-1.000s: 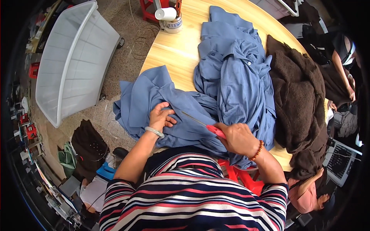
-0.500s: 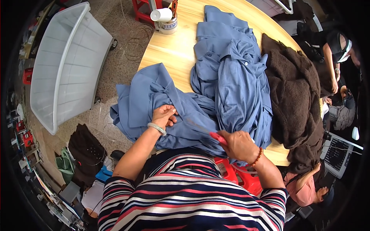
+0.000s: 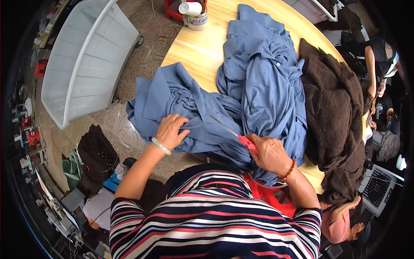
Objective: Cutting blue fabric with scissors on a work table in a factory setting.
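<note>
A blue shirt [image 3: 183, 101] lies bunched over the surface's [image 3: 196, 54] edge. On it rests the left hand [image 3: 171, 132], thumb and fingers apart. At the shirt's right, the right hand [image 3: 270, 154] grasps red-handled scissors [image 3: 247, 143]. Brown cloth [image 3: 332, 103] lies farther right of the shirt.

Garment [image 3: 200, 103] blue; tool handle [image 3: 249, 143] pinkish-red; fleece [image 3: 332, 108] brown; shirt [image 3: 211, 216] striped navy-white-red.

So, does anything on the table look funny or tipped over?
Yes: a white cylinder, maybe a cup or spool, lies sideways at the top of a container by the table's far left edge. It looks odd because it isn't upright. The blue clothes are rumpled, but I see no tear or spill.
</note>
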The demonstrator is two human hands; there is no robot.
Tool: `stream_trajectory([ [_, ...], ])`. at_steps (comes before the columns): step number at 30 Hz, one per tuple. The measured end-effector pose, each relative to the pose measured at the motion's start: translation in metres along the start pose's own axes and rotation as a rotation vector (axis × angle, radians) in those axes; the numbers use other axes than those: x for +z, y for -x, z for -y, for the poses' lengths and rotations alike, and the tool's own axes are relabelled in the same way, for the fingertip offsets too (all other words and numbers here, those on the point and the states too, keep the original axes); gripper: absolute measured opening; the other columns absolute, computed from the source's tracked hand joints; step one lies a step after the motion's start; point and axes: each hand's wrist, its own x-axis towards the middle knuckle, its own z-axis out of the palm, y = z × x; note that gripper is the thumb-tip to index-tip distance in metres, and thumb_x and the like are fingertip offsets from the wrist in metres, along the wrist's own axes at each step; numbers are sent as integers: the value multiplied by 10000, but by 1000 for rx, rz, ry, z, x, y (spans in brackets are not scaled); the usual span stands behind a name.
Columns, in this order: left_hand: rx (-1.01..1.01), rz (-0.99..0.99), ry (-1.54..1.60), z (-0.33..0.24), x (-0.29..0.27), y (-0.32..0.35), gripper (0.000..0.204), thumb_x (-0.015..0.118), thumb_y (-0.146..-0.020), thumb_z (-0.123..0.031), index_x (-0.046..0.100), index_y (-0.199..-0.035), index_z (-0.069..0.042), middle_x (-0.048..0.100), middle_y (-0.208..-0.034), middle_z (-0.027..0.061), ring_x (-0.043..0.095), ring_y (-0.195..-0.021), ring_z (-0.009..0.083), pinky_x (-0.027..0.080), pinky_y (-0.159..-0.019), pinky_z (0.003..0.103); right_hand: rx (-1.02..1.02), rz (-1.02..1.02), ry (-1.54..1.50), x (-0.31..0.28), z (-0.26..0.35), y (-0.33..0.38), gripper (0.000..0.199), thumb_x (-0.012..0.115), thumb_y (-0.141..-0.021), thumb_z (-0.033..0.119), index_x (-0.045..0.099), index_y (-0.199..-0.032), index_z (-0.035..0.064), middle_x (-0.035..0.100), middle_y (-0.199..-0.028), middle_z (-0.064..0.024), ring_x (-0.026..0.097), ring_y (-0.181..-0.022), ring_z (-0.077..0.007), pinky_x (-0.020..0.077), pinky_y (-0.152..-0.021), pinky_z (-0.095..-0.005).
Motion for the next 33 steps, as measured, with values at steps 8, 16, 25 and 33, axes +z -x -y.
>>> stream_trajectory([
  [8, -66, -15, 262, 10, 16, -5, 102, 671, -746, -83, 593, -772, -22, 576, -771, 87, 562, -738, 263, 446, -674, 356, -221, 93, 123, 2, 30, 5, 201, 594, -803, 180, 584, -929, 24, 598, -590, -163, 622, -556, -335, 482, -497, -430],
  [16, 32, -81, -336, 18, -17, 5, 169, 703, -704, -92, 607, -843, -93, 569, -895, 21, 518, -940, 234, 348, -825, 370, -169, -10, 87, 17, 10, 9, 264, 609, -818, 212, 591, -1020, 43, 596, -594, -165, 620, -565, -334, 473, -500, -424],
  [25, 80, -45, -464, 29, -19, -5, 146, 647, -699, -40, 594, -823, -94, 570, -823, 49, 525, -883, 256, 390, -750, 377, -251, 76, 2, 23, 22, -19, 318, 601, -810, 195, 575, -1076, 22, 618, -654, -179, 637, -634, -335, 495, -550, -430],
  [33, 524, -454, -328, -114, -70, -202, 105, 549, -800, -90, 585, -898, -83, 590, -866, 79, 609, -707, 293, 505, -569, 383, -248, 30, -131, 8, 14, -61, 526, 611, -776, 137, 462, -1278, 85, 645, -735, -208, 646, -701, -372, 510, -629, -473],
])
